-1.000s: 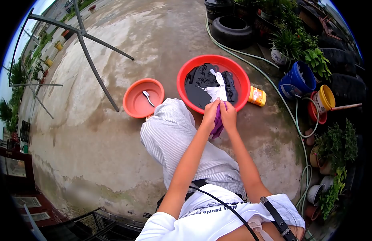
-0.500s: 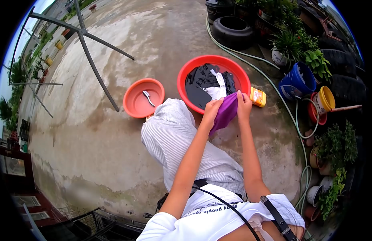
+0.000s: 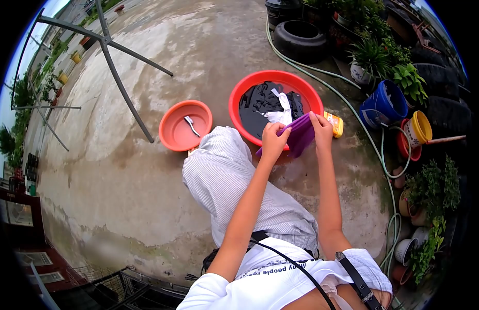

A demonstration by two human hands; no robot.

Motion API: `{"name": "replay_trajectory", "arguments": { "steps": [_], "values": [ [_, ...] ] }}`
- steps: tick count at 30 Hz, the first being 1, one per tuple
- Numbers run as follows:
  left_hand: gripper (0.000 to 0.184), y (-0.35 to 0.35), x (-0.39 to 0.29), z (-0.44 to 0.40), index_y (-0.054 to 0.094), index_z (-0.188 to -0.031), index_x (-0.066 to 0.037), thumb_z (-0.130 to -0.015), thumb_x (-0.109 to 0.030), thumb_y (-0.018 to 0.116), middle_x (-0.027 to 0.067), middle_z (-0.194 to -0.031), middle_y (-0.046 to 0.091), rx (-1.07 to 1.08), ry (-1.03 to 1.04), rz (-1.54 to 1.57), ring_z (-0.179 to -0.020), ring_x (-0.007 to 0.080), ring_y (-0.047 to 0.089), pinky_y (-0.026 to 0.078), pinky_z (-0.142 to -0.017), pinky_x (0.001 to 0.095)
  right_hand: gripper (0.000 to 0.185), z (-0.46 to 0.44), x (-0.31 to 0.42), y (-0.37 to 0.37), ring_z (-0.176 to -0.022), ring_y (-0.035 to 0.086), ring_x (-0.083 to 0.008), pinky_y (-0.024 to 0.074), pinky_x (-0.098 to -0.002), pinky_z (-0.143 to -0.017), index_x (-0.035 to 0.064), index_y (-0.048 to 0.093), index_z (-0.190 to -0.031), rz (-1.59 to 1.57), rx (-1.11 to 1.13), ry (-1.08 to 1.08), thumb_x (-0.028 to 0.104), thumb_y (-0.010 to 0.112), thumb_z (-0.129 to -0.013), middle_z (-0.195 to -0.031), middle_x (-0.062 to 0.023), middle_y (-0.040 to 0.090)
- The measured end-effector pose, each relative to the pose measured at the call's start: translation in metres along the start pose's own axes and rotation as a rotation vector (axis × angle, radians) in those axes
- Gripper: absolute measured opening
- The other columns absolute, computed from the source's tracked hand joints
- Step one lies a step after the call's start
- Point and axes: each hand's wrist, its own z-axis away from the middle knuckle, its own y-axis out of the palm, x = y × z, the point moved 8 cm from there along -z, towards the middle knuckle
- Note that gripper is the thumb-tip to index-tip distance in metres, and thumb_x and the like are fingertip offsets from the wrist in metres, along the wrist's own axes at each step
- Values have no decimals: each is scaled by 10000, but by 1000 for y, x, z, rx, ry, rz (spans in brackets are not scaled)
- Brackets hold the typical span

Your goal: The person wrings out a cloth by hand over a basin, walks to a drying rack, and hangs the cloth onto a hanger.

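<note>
We looked down on a wide, stained concrete ground [image 3: 110, 191], with a grey metal frame [image 3: 109, 57] standing at far left. Near us were the person's striped trousers [image 3: 229, 175]; beyond the knee, a large red basin [image 3: 273, 75] held dark cloth [image 3: 257, 101] in dark water, and to its left sat a smaller orange basin [image 3: 175, 126]. A blue bucket [image 3: 382, 108] stood off to the right. We found the purple cloth [image 3: 302, 135] stretched between two hands at the near right rim of the red basin; we could not tell whether it touched the rim. A white cloth [image 3: 282, 107] lay crumpled on the dark one, and a yellow container [image 3: 335, 125] stood just right of the basin. The left hand [image 3: 274, 140] and the right hand [image 3: 322, 130] each grasped the purple cloth, fingers pinching its upper edge. Smallest was a brush [image 3: 191, 125] in the orange basin. We judged that this hold worked best with both pinches firm, the edge evenly taut and the cloth above the basin to catch drips. Compared with half a second earlier, the right hand had shifted a little right, and the cloth's lower part, previously hanging nearer us, had swung up toward the basin.
</note>
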Motion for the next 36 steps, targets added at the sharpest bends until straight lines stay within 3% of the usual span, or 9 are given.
{"name": "replay_trajectory", "arguments": {
  "steps": [3, 6, 13, 17, 22, 25, 28, 32, 36],
  "values": [
    [133, -3, -5, 1, 582, -722, -28, -706, -145, 645, 115, -731, 504, -38, 8, -36, -715, 273, 498, 401, -660, 360, 218, -2, -1, 2, -661, 505, -57, 400, -191, -599, -46, 627, -832, -2, 21, 10, 169, 618, -799, -713, 12, 576],
    [139, -9, -22, 2, 575, -739, -10, -725, -130, 643, 66, -728, 501, -123, 207, -233, -648, 188, 502, 403, -592, 294, 199, -5, -2, 3, -644, 503, -53, 400, -191, -582, -35, 631, -824, 26, 40, -21, 162, 616, -798, -704, 13, 580],
    [101, -26, 3, -10, 581, -773, -7, -733, -92, 619, 42, -681, 469, -232, -18, 7, -596, 138, 434, 373, -559, 248, 152, 10, -10, 21, -653, 498, -47, 399, -189, -587, -5, 619, -825, 139, 506, 265, 130, 637, -757, -727, 23, 574],
    [101, -26, -5, -12, 565, -764, 2, -740, -87, 606, 58, -710, 507, -224, -21, 45, -608, 150, 464, 387, -569, 257, 146, 25, -12, 28, -648, 495, -83, 418, -223, -603, 11, 573, -820, 353, 665, 186, 87, 639, -714, -728, -11, 556],
    [126, -18, -5, -10, 521, -748, 10, -749, -101, 580, 117, -687, 530, -161, 17, -46, -608, 222, 507, 410, -578, 308, 145, 28, -8, 28, -698, 586, -263, 436, -327, -586, 56, 496, -812, 1041, 504, -228, 49, 586, -699, -695, -122, 567],
    [165, -7, 0, -9, 492, -740, 5, -752, -139, 571, 157, -666, 537, -38, -32, -117, -623, 292, 531, 419, -583, 362, 134, 19, -15, 28, -748, 559, -361, 438, -387, -604, 66, 476, -819, 1160, 559, -322, 32, 534, -703, -710, -169, 555],
    [247, 3, 12, -4, 497, -729, 5, -746, -229, 576, 197, -653, 554, 121, -132, -153, -650, 377, 554, 430, -594, 421, 180, 4, -10, 11, -601, 564, -316, 415, -396, -534, 46, 488, -821, 888, 364, -349, 35, 562, -658, -610, -146, 546],
    [336, 31, 26, 7, 510, -694, 26, -771, -298, 557, 151, -627, 540, 379, -183, -195, -577, 229, 538, 411, -549, 337, 124, 3, -33, -18, -478, 349, -57, 309, -238, -444, 27, 499, -733, 324, -46, -103, -43, 543, -641, -513, 25, 386],
    [363, 43, 29, 19, 514, -755, 61, -840, -289, 474, 110, -624, 527, 555, -331, -48, -574, 115, 464, 389, -533, 319, 110, 37, -30, 1, -464, 415, -93, 358, -267, -462, 35, 503, -753, 298, -180, -81, 23, 594, -692, -513, -10, 445]
  ]
}}
